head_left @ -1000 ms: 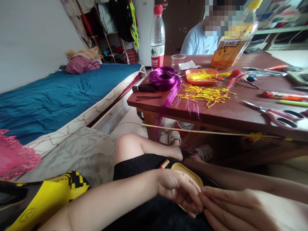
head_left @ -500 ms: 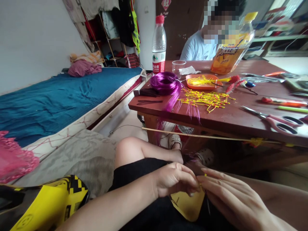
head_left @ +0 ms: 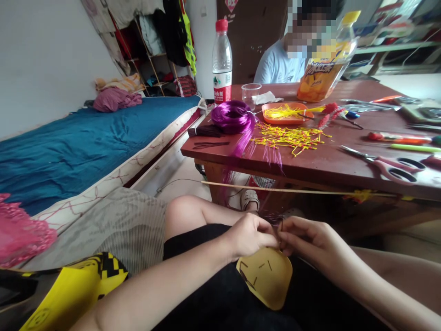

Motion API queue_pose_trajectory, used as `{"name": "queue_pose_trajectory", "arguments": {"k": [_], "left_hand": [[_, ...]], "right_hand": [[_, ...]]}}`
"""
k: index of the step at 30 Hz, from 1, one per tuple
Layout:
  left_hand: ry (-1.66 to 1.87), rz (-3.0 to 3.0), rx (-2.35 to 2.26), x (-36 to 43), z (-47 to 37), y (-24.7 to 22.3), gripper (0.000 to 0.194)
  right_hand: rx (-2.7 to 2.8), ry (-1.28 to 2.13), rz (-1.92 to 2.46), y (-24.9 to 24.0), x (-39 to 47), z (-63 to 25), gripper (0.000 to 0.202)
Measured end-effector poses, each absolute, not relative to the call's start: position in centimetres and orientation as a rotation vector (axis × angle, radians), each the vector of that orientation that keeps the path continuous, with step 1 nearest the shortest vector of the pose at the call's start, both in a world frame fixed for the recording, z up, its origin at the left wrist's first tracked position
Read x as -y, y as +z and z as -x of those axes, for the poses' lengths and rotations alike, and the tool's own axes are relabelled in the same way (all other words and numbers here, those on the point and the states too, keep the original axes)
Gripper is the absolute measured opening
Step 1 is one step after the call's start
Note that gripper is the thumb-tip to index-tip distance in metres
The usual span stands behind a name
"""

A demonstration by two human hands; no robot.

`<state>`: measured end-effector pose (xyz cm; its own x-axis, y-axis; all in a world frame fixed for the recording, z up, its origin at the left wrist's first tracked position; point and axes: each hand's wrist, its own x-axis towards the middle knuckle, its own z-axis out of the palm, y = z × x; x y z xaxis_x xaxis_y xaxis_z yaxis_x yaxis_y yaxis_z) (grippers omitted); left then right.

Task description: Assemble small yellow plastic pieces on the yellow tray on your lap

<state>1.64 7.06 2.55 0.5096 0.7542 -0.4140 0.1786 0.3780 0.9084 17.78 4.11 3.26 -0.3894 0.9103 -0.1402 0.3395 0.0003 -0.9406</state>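
Over my lap, my left hand (head_left: 253,236) and my right hand (head_left: 305,236) meet with fingertips pinched close together. A thin dark strip (head_left: 281,225) pokes up at the right fingertips. What the left fingers pinch is hidden behind them. Just below the hands, a shallow yellow tray (head_left: 275,287) rests on my dark clothing, with several short dark brown pieces (head_left: 269,265) lying in it. On the table (head_left: 317,172) ahead lie a pile of yellow stems with red and yellow tips (head_left: 292,138), a coil of purple filament (head_left: 232,117) and dark strips (head_left: 206,131).
An orange tray (head_left: 284,119) of yellow filaments and pink-handled scissors (head_left: 396,168) lie on the table. Two bottles, one red-capped (head_left: 222,64) and one yellow-capped (head_left: 327,64), stand behind. A thin stick (head_left: 275,187) crosses before the table edge. Opposite sits a person (head_left: 279,62).
My right hand has gone from flat, extended fingers to a pinch. Both hands have risen slightly, showing more of the yellow tray. The yellow tip seen between them is now hidden.
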Motion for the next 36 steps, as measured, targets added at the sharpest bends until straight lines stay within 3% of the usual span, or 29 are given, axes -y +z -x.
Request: {"name": "queue_pose_trajectory", "arguments": {"k": [6, 12, 19, 24, 27, 30, 33, 36], "left_hand": [[0.689, -1.848, -1.068, -5.0, -1.2, 3.7, 0.014], [0.974, -2.610, -0.771, -4.3, -0.6, 2.9, 0.017], [1.034, -2.948, -0.476, -4.9, -0.5, 3.1, 0.021], [0.924, -2.936, -0.518, -5.5, -0.8, 2.8, 0.023], [0.935, -2.407, -0.819, -6.0, -1.2, 2.8, 0.020], [0.804, -1.546, -1.055, -6.4, -1.6, 2.9, 0.015], [0.633, -1.132, -1.064, -6.6, -1.8, 2.6, 0.010], [0.547, -0.962, -1.038, -6.6, -1.9, 2.1, 0.008]], "right_hand": [[1.635, 1.455, 1.291, 3.2, -4.1, -17.0, 0.020], [1.412, 1.631, 1.272, 3.6, -4.6, -16.3, 0.024], [1.457, 1.623, 1.306, 3.4, -5.3, -15.9, 0.021], [1.559, 1.506, 1.344, 3.3, -5.6, -16.1, 0.015], [1.795, 1.188, 1.355, 3.7, -5.3, -16.7, 0.013], [2.309, 0.426, 1.037, 3.5, -4.8, -17.6, 0.022], [2.499, -0.212, 0.594, 2.9, -4.6, -18.4, 0.027], [2.515, -0.416, 0.479, 2.7, -4.5, -18.9, 0.030]]}}
